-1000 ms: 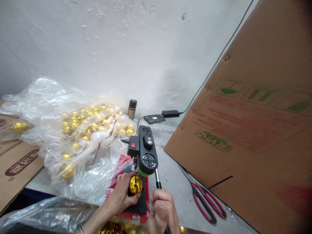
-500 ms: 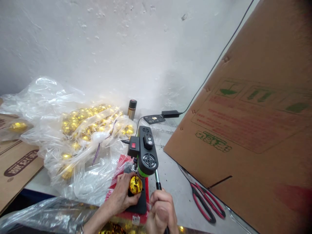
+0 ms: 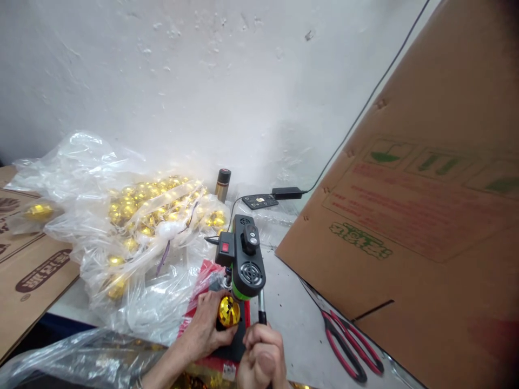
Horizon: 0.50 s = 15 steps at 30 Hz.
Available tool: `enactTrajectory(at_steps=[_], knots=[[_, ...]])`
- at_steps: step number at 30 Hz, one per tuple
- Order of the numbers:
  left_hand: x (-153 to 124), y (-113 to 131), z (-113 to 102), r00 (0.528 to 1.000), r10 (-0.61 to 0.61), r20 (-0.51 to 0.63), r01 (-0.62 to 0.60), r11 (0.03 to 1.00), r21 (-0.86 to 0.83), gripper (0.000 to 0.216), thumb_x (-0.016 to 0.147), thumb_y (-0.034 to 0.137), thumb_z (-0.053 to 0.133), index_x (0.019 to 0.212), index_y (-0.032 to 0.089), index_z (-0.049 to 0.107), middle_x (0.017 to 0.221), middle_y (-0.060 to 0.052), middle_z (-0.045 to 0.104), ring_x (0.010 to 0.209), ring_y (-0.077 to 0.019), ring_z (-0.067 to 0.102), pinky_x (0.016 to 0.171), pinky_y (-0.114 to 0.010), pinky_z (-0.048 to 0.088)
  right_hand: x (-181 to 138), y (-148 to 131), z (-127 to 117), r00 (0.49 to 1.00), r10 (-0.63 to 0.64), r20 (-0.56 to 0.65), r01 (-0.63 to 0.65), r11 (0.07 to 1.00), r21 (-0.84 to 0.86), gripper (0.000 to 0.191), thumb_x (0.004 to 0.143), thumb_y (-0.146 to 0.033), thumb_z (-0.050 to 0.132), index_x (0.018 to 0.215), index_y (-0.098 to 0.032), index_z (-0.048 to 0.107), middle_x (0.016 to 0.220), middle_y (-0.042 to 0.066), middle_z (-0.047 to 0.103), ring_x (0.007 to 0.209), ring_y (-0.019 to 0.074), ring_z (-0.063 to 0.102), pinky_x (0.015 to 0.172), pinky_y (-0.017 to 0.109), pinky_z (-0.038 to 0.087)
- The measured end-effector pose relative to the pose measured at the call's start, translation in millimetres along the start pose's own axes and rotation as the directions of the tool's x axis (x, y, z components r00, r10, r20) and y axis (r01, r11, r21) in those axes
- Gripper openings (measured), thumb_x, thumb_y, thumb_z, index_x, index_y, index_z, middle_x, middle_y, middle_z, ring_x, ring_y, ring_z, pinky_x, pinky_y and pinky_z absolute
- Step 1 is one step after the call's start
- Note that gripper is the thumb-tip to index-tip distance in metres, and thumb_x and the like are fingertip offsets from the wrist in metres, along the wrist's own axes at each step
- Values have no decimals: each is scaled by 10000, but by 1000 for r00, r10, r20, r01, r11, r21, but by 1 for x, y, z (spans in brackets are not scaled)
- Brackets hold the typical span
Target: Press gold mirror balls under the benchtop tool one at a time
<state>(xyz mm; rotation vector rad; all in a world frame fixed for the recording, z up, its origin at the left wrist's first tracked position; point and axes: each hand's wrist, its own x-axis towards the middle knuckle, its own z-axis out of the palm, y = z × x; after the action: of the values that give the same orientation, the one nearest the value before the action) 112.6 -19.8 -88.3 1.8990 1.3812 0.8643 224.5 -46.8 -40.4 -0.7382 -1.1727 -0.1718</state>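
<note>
My left hand (image 3: 208, 324) is closed around a shiny gold faceted ball (image 3: 229, 312), thumb below it and fingers above. The ball sits under the head of a small black bench drill press (image 3: 248, 259), just over its dark base. My right hand (image 3: 264, 351) is wrapped in a fist round the press's lever handle (image 3: 261, 310), whose metal rod and black sleeve show above the fist. A red sheet (image 3: 206, 270) lies beneath the base. Whether the drill tip touches the ball is hidden under the press head.
A clear plastic bag (image 3: 154, 302) with many gold balls (image 3: 141, 200) spreads at left. Red-handled scissors (image 3: 352, 346) lie at right beside a large cardboard box (image 3: 389, 205). Behind the press are a spray can (image 3: 223, 185), a remote-like black panel (image 3: 259, 201) and a power adapter (image 3: 288, 193).
The view has shifted slightly, so everything sits a little lower and further right. The gold ball appears turned a little in my left hand. My right hand still grips the lever.
</note>
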Motion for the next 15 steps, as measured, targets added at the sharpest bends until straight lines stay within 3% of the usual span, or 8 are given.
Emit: enactTrajectory(at_steps=[4, 7, 11, 15], knots=[[2, 5, -4, 1000, -9, 1, 9, 1000, -21, 606, 792, 257, 750, 1383, 205, 630, 1247, -132, 709, 1175, -369, 607, 1068, -552, 499, 20, -10, -4, 997, -35, 68, 36, 999, -13, 399, 1096, -178, 446, 700, -209, 486, 687, -40, 548, 575, 87, 517, 635, 264, 476], [1, 5, -2, 999, -25, -30, 24, 999, -28, 604, 788, 270, 768, 1374, 203, 642, 1270, -146, 722, 1190, -386, 632, 1079, -582, 510, 58, -25, -7, 990, 38, 134, -39, 999, 8, 349, 1062, -126, 496, 722, -203, 516, 687, -32, 552, 563, 86, 529, 545, 245, 402], [-21, -15, 3, 995, 19, -99, -21, 1000, -18, 657, 747, 287, 848, 1373, 233, 654, 1337, -162, 727, 1249, -411, 655, 1104, -588, 527, 104, -42, -5, 958, 98, 268, -104, 994, 9, 309, 1062, -131, 525, 764, -206, 557, 656, -37, 550, 556, 86, 553, 497, 222, 373], [-46, -36, -6, 982, 178, -57, -177, 984, 23, 819, 656, 542, 961, 1366, 258, 666, 1364, -172, 731, 1257, -445, 671, 1103, -578, 554, 107, -54, 3, 966, 168, 198, -170, 985, -5, 340, 1066, -148, 541, 731, -207, 529, 652, -33, 534, 538, 81, 503, 513, 239, 362]])
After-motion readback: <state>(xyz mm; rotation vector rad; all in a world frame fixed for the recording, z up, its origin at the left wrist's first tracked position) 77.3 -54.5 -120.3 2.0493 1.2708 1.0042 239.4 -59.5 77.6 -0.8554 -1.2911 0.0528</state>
